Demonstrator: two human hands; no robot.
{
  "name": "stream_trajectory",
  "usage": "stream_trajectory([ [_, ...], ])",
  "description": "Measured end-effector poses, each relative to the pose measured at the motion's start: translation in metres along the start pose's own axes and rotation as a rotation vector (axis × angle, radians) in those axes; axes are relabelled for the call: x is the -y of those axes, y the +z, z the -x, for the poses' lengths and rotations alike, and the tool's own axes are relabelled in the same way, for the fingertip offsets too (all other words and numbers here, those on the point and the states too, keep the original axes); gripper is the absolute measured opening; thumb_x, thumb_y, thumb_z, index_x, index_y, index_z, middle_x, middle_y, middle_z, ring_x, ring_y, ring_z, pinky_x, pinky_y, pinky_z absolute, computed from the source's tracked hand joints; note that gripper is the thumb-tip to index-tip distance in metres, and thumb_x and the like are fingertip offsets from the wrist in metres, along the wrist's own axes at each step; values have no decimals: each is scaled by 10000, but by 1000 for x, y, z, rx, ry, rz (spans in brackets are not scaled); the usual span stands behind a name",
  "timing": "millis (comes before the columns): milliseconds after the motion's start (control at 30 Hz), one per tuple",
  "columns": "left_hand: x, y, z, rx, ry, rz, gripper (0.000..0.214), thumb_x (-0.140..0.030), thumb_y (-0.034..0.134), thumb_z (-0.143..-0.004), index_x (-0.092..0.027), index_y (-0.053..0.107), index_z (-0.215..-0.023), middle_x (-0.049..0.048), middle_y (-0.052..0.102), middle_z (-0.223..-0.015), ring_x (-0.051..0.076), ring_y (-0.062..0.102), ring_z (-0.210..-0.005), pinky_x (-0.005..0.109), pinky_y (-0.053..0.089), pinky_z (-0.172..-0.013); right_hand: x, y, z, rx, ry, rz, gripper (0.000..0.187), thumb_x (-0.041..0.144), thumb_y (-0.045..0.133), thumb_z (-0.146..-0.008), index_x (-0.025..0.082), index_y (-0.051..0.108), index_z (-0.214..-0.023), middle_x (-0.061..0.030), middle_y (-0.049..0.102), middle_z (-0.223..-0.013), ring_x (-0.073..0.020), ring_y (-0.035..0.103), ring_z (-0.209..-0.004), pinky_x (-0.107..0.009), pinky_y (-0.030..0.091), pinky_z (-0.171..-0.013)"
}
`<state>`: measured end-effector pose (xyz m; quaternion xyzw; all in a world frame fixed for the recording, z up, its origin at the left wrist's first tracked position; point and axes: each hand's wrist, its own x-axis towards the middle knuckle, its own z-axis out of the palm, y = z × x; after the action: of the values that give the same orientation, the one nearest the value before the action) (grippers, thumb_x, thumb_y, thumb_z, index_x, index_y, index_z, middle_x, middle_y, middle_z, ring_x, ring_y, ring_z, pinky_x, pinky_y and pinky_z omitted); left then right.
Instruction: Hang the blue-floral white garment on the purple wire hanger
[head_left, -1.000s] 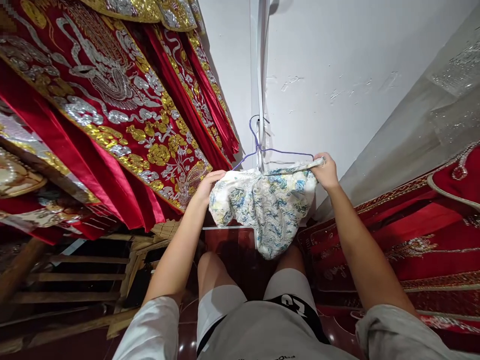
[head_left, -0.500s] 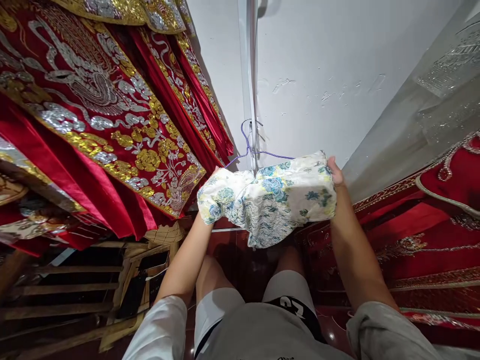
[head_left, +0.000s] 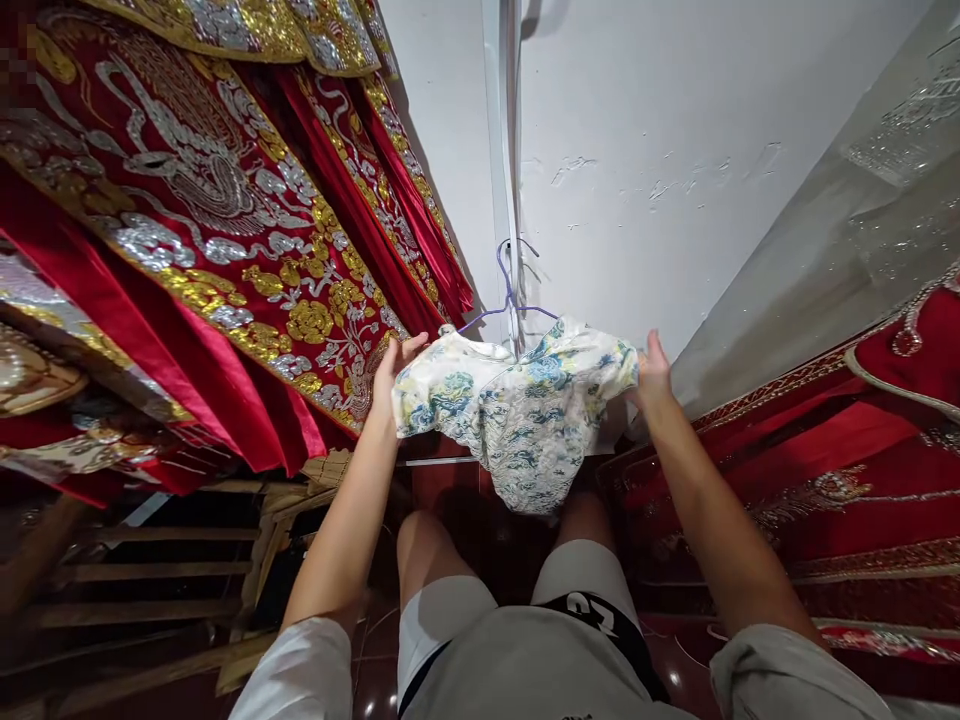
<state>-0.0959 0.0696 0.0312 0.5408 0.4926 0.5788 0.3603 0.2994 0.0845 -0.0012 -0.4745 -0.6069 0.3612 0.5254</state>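
A white garment with blue and green flower print (head_left: pixel 517 405) hangs over a purple wire hanger (head_left: pixel 507 290) that hooks onto a white pipe on the wall. My left hand (head_left: pixel 393 368) touches the garment's left shoulder, fingers loosely spread. My right hand (head_left: pixel 652 375) rests against the garment's right shoulder with the fingers stretched upward. Neither hand grips the cloth.
Red robes embroidered in gold and silver (head_left: pixel 225 230) hang close on the left. More red embroidered cloth (head_left: pixel 825 470) lies at the right under a clear plastic sheet (head_left: pixel 847 250). Wooden slats (head_left: pixel 150 560) stand low on the left. A white wall (head_left: pixel 637 120) is ahead.
The garment has been pulled down over the hanger's shoulders and now hangs on it. Both hands have loosened from gripping its ends to resting open at its sides.
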Motion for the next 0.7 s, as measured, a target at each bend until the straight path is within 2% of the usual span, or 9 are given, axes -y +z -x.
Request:
stream_trajectory([
  [67,-9,-8,3,74,-16,95,533,-579,378,-1033,-190,658,-799,96,736,-923,275,685,-960,383,555,-807,5,-12,-4,14,66,-125,643,773,604,-807,174,724,-1007,-145,755,-958,-394,709,-1048,-535,594,-850],
  [133,-20,-9,6,125,28,-11,438,-580,559,-957,-184,658,-797,82,703,-858,260,658,-884,359,521,-761,17,-18,-12,-45,84,-224,641,788,658,-735,191,710,-961,-140,756,-936,-397,715,-1046,-518,594,-863],
  [233,-40,5,5,193,202,-203,318,-497,687,-891,-183,638,-913,45,656,-875,193,600,-828,302,473,-764,47,-13,-22,-174,3,-249,668,819,591,-777,197,698,-995,-146,745,-965,-384,701,-1088,-501,593,-882],
  [300,-50,19,1,197,299,-277,290,-452,674,-904,-200,600,-1024,25,628,-894,170,577,-815,278,449,-760,73,-1,-16,-160,-36,-214,691,830,522,-827,200,701,-1048,-145,735,-975,-370,691,-1107,-493,587,-895],
  [367,-53,31,-3,160,350,-362,251,-428,632,-934,-210,572,-1044,4,592,-830,163,546,-759,270,421,-722,97,13,5,-37,-46,-157,703,832,496,-848,206,706,-1090,-134,727,-962,-356,689,-1096,-483,582,-895],
  [467,-47,37,-2,138,392,-488,240,-426,536,-987,-205,553,-894,-11,521,-719,160,482,-680,278,379,-681,121,29,46,354,-69,-112,668,808,562,-836,218,714,-1110,-104,719,-957,-324,675,-1091,-441,572,-904],
  [567,-37,37,10,189,416,-477,331,-485,471,-1004,-206,534,-839,7,541,-751,172,502,-716,289,404,-722,124,35,66,704,-98,-176,681,828,519,-842,203,741,-998,-101,717,-959,-291,679,-1029,-415,567,-889],
  [633,-34,40,24,233,426,-391,389,-568,463,-989,-206,558,-878,47,603,-874,209,570,-853,317,449,-829,117,38,62,714,-89,-181,643,788,478,-891,203,738,-947,-99,720,-994,-266,681,-995,-418,555,-918],
  [700,-34,48,39,300,434,-266,471,-664,481,-947,-206,580,-898,89,623,-994,263,588,-1037,372,457,-960,106,46,51,570,-66,-115,513,679,510,-938,220,725,-1018,-92,716,-1097,-253,670,-1047,-425,524,-994],
])
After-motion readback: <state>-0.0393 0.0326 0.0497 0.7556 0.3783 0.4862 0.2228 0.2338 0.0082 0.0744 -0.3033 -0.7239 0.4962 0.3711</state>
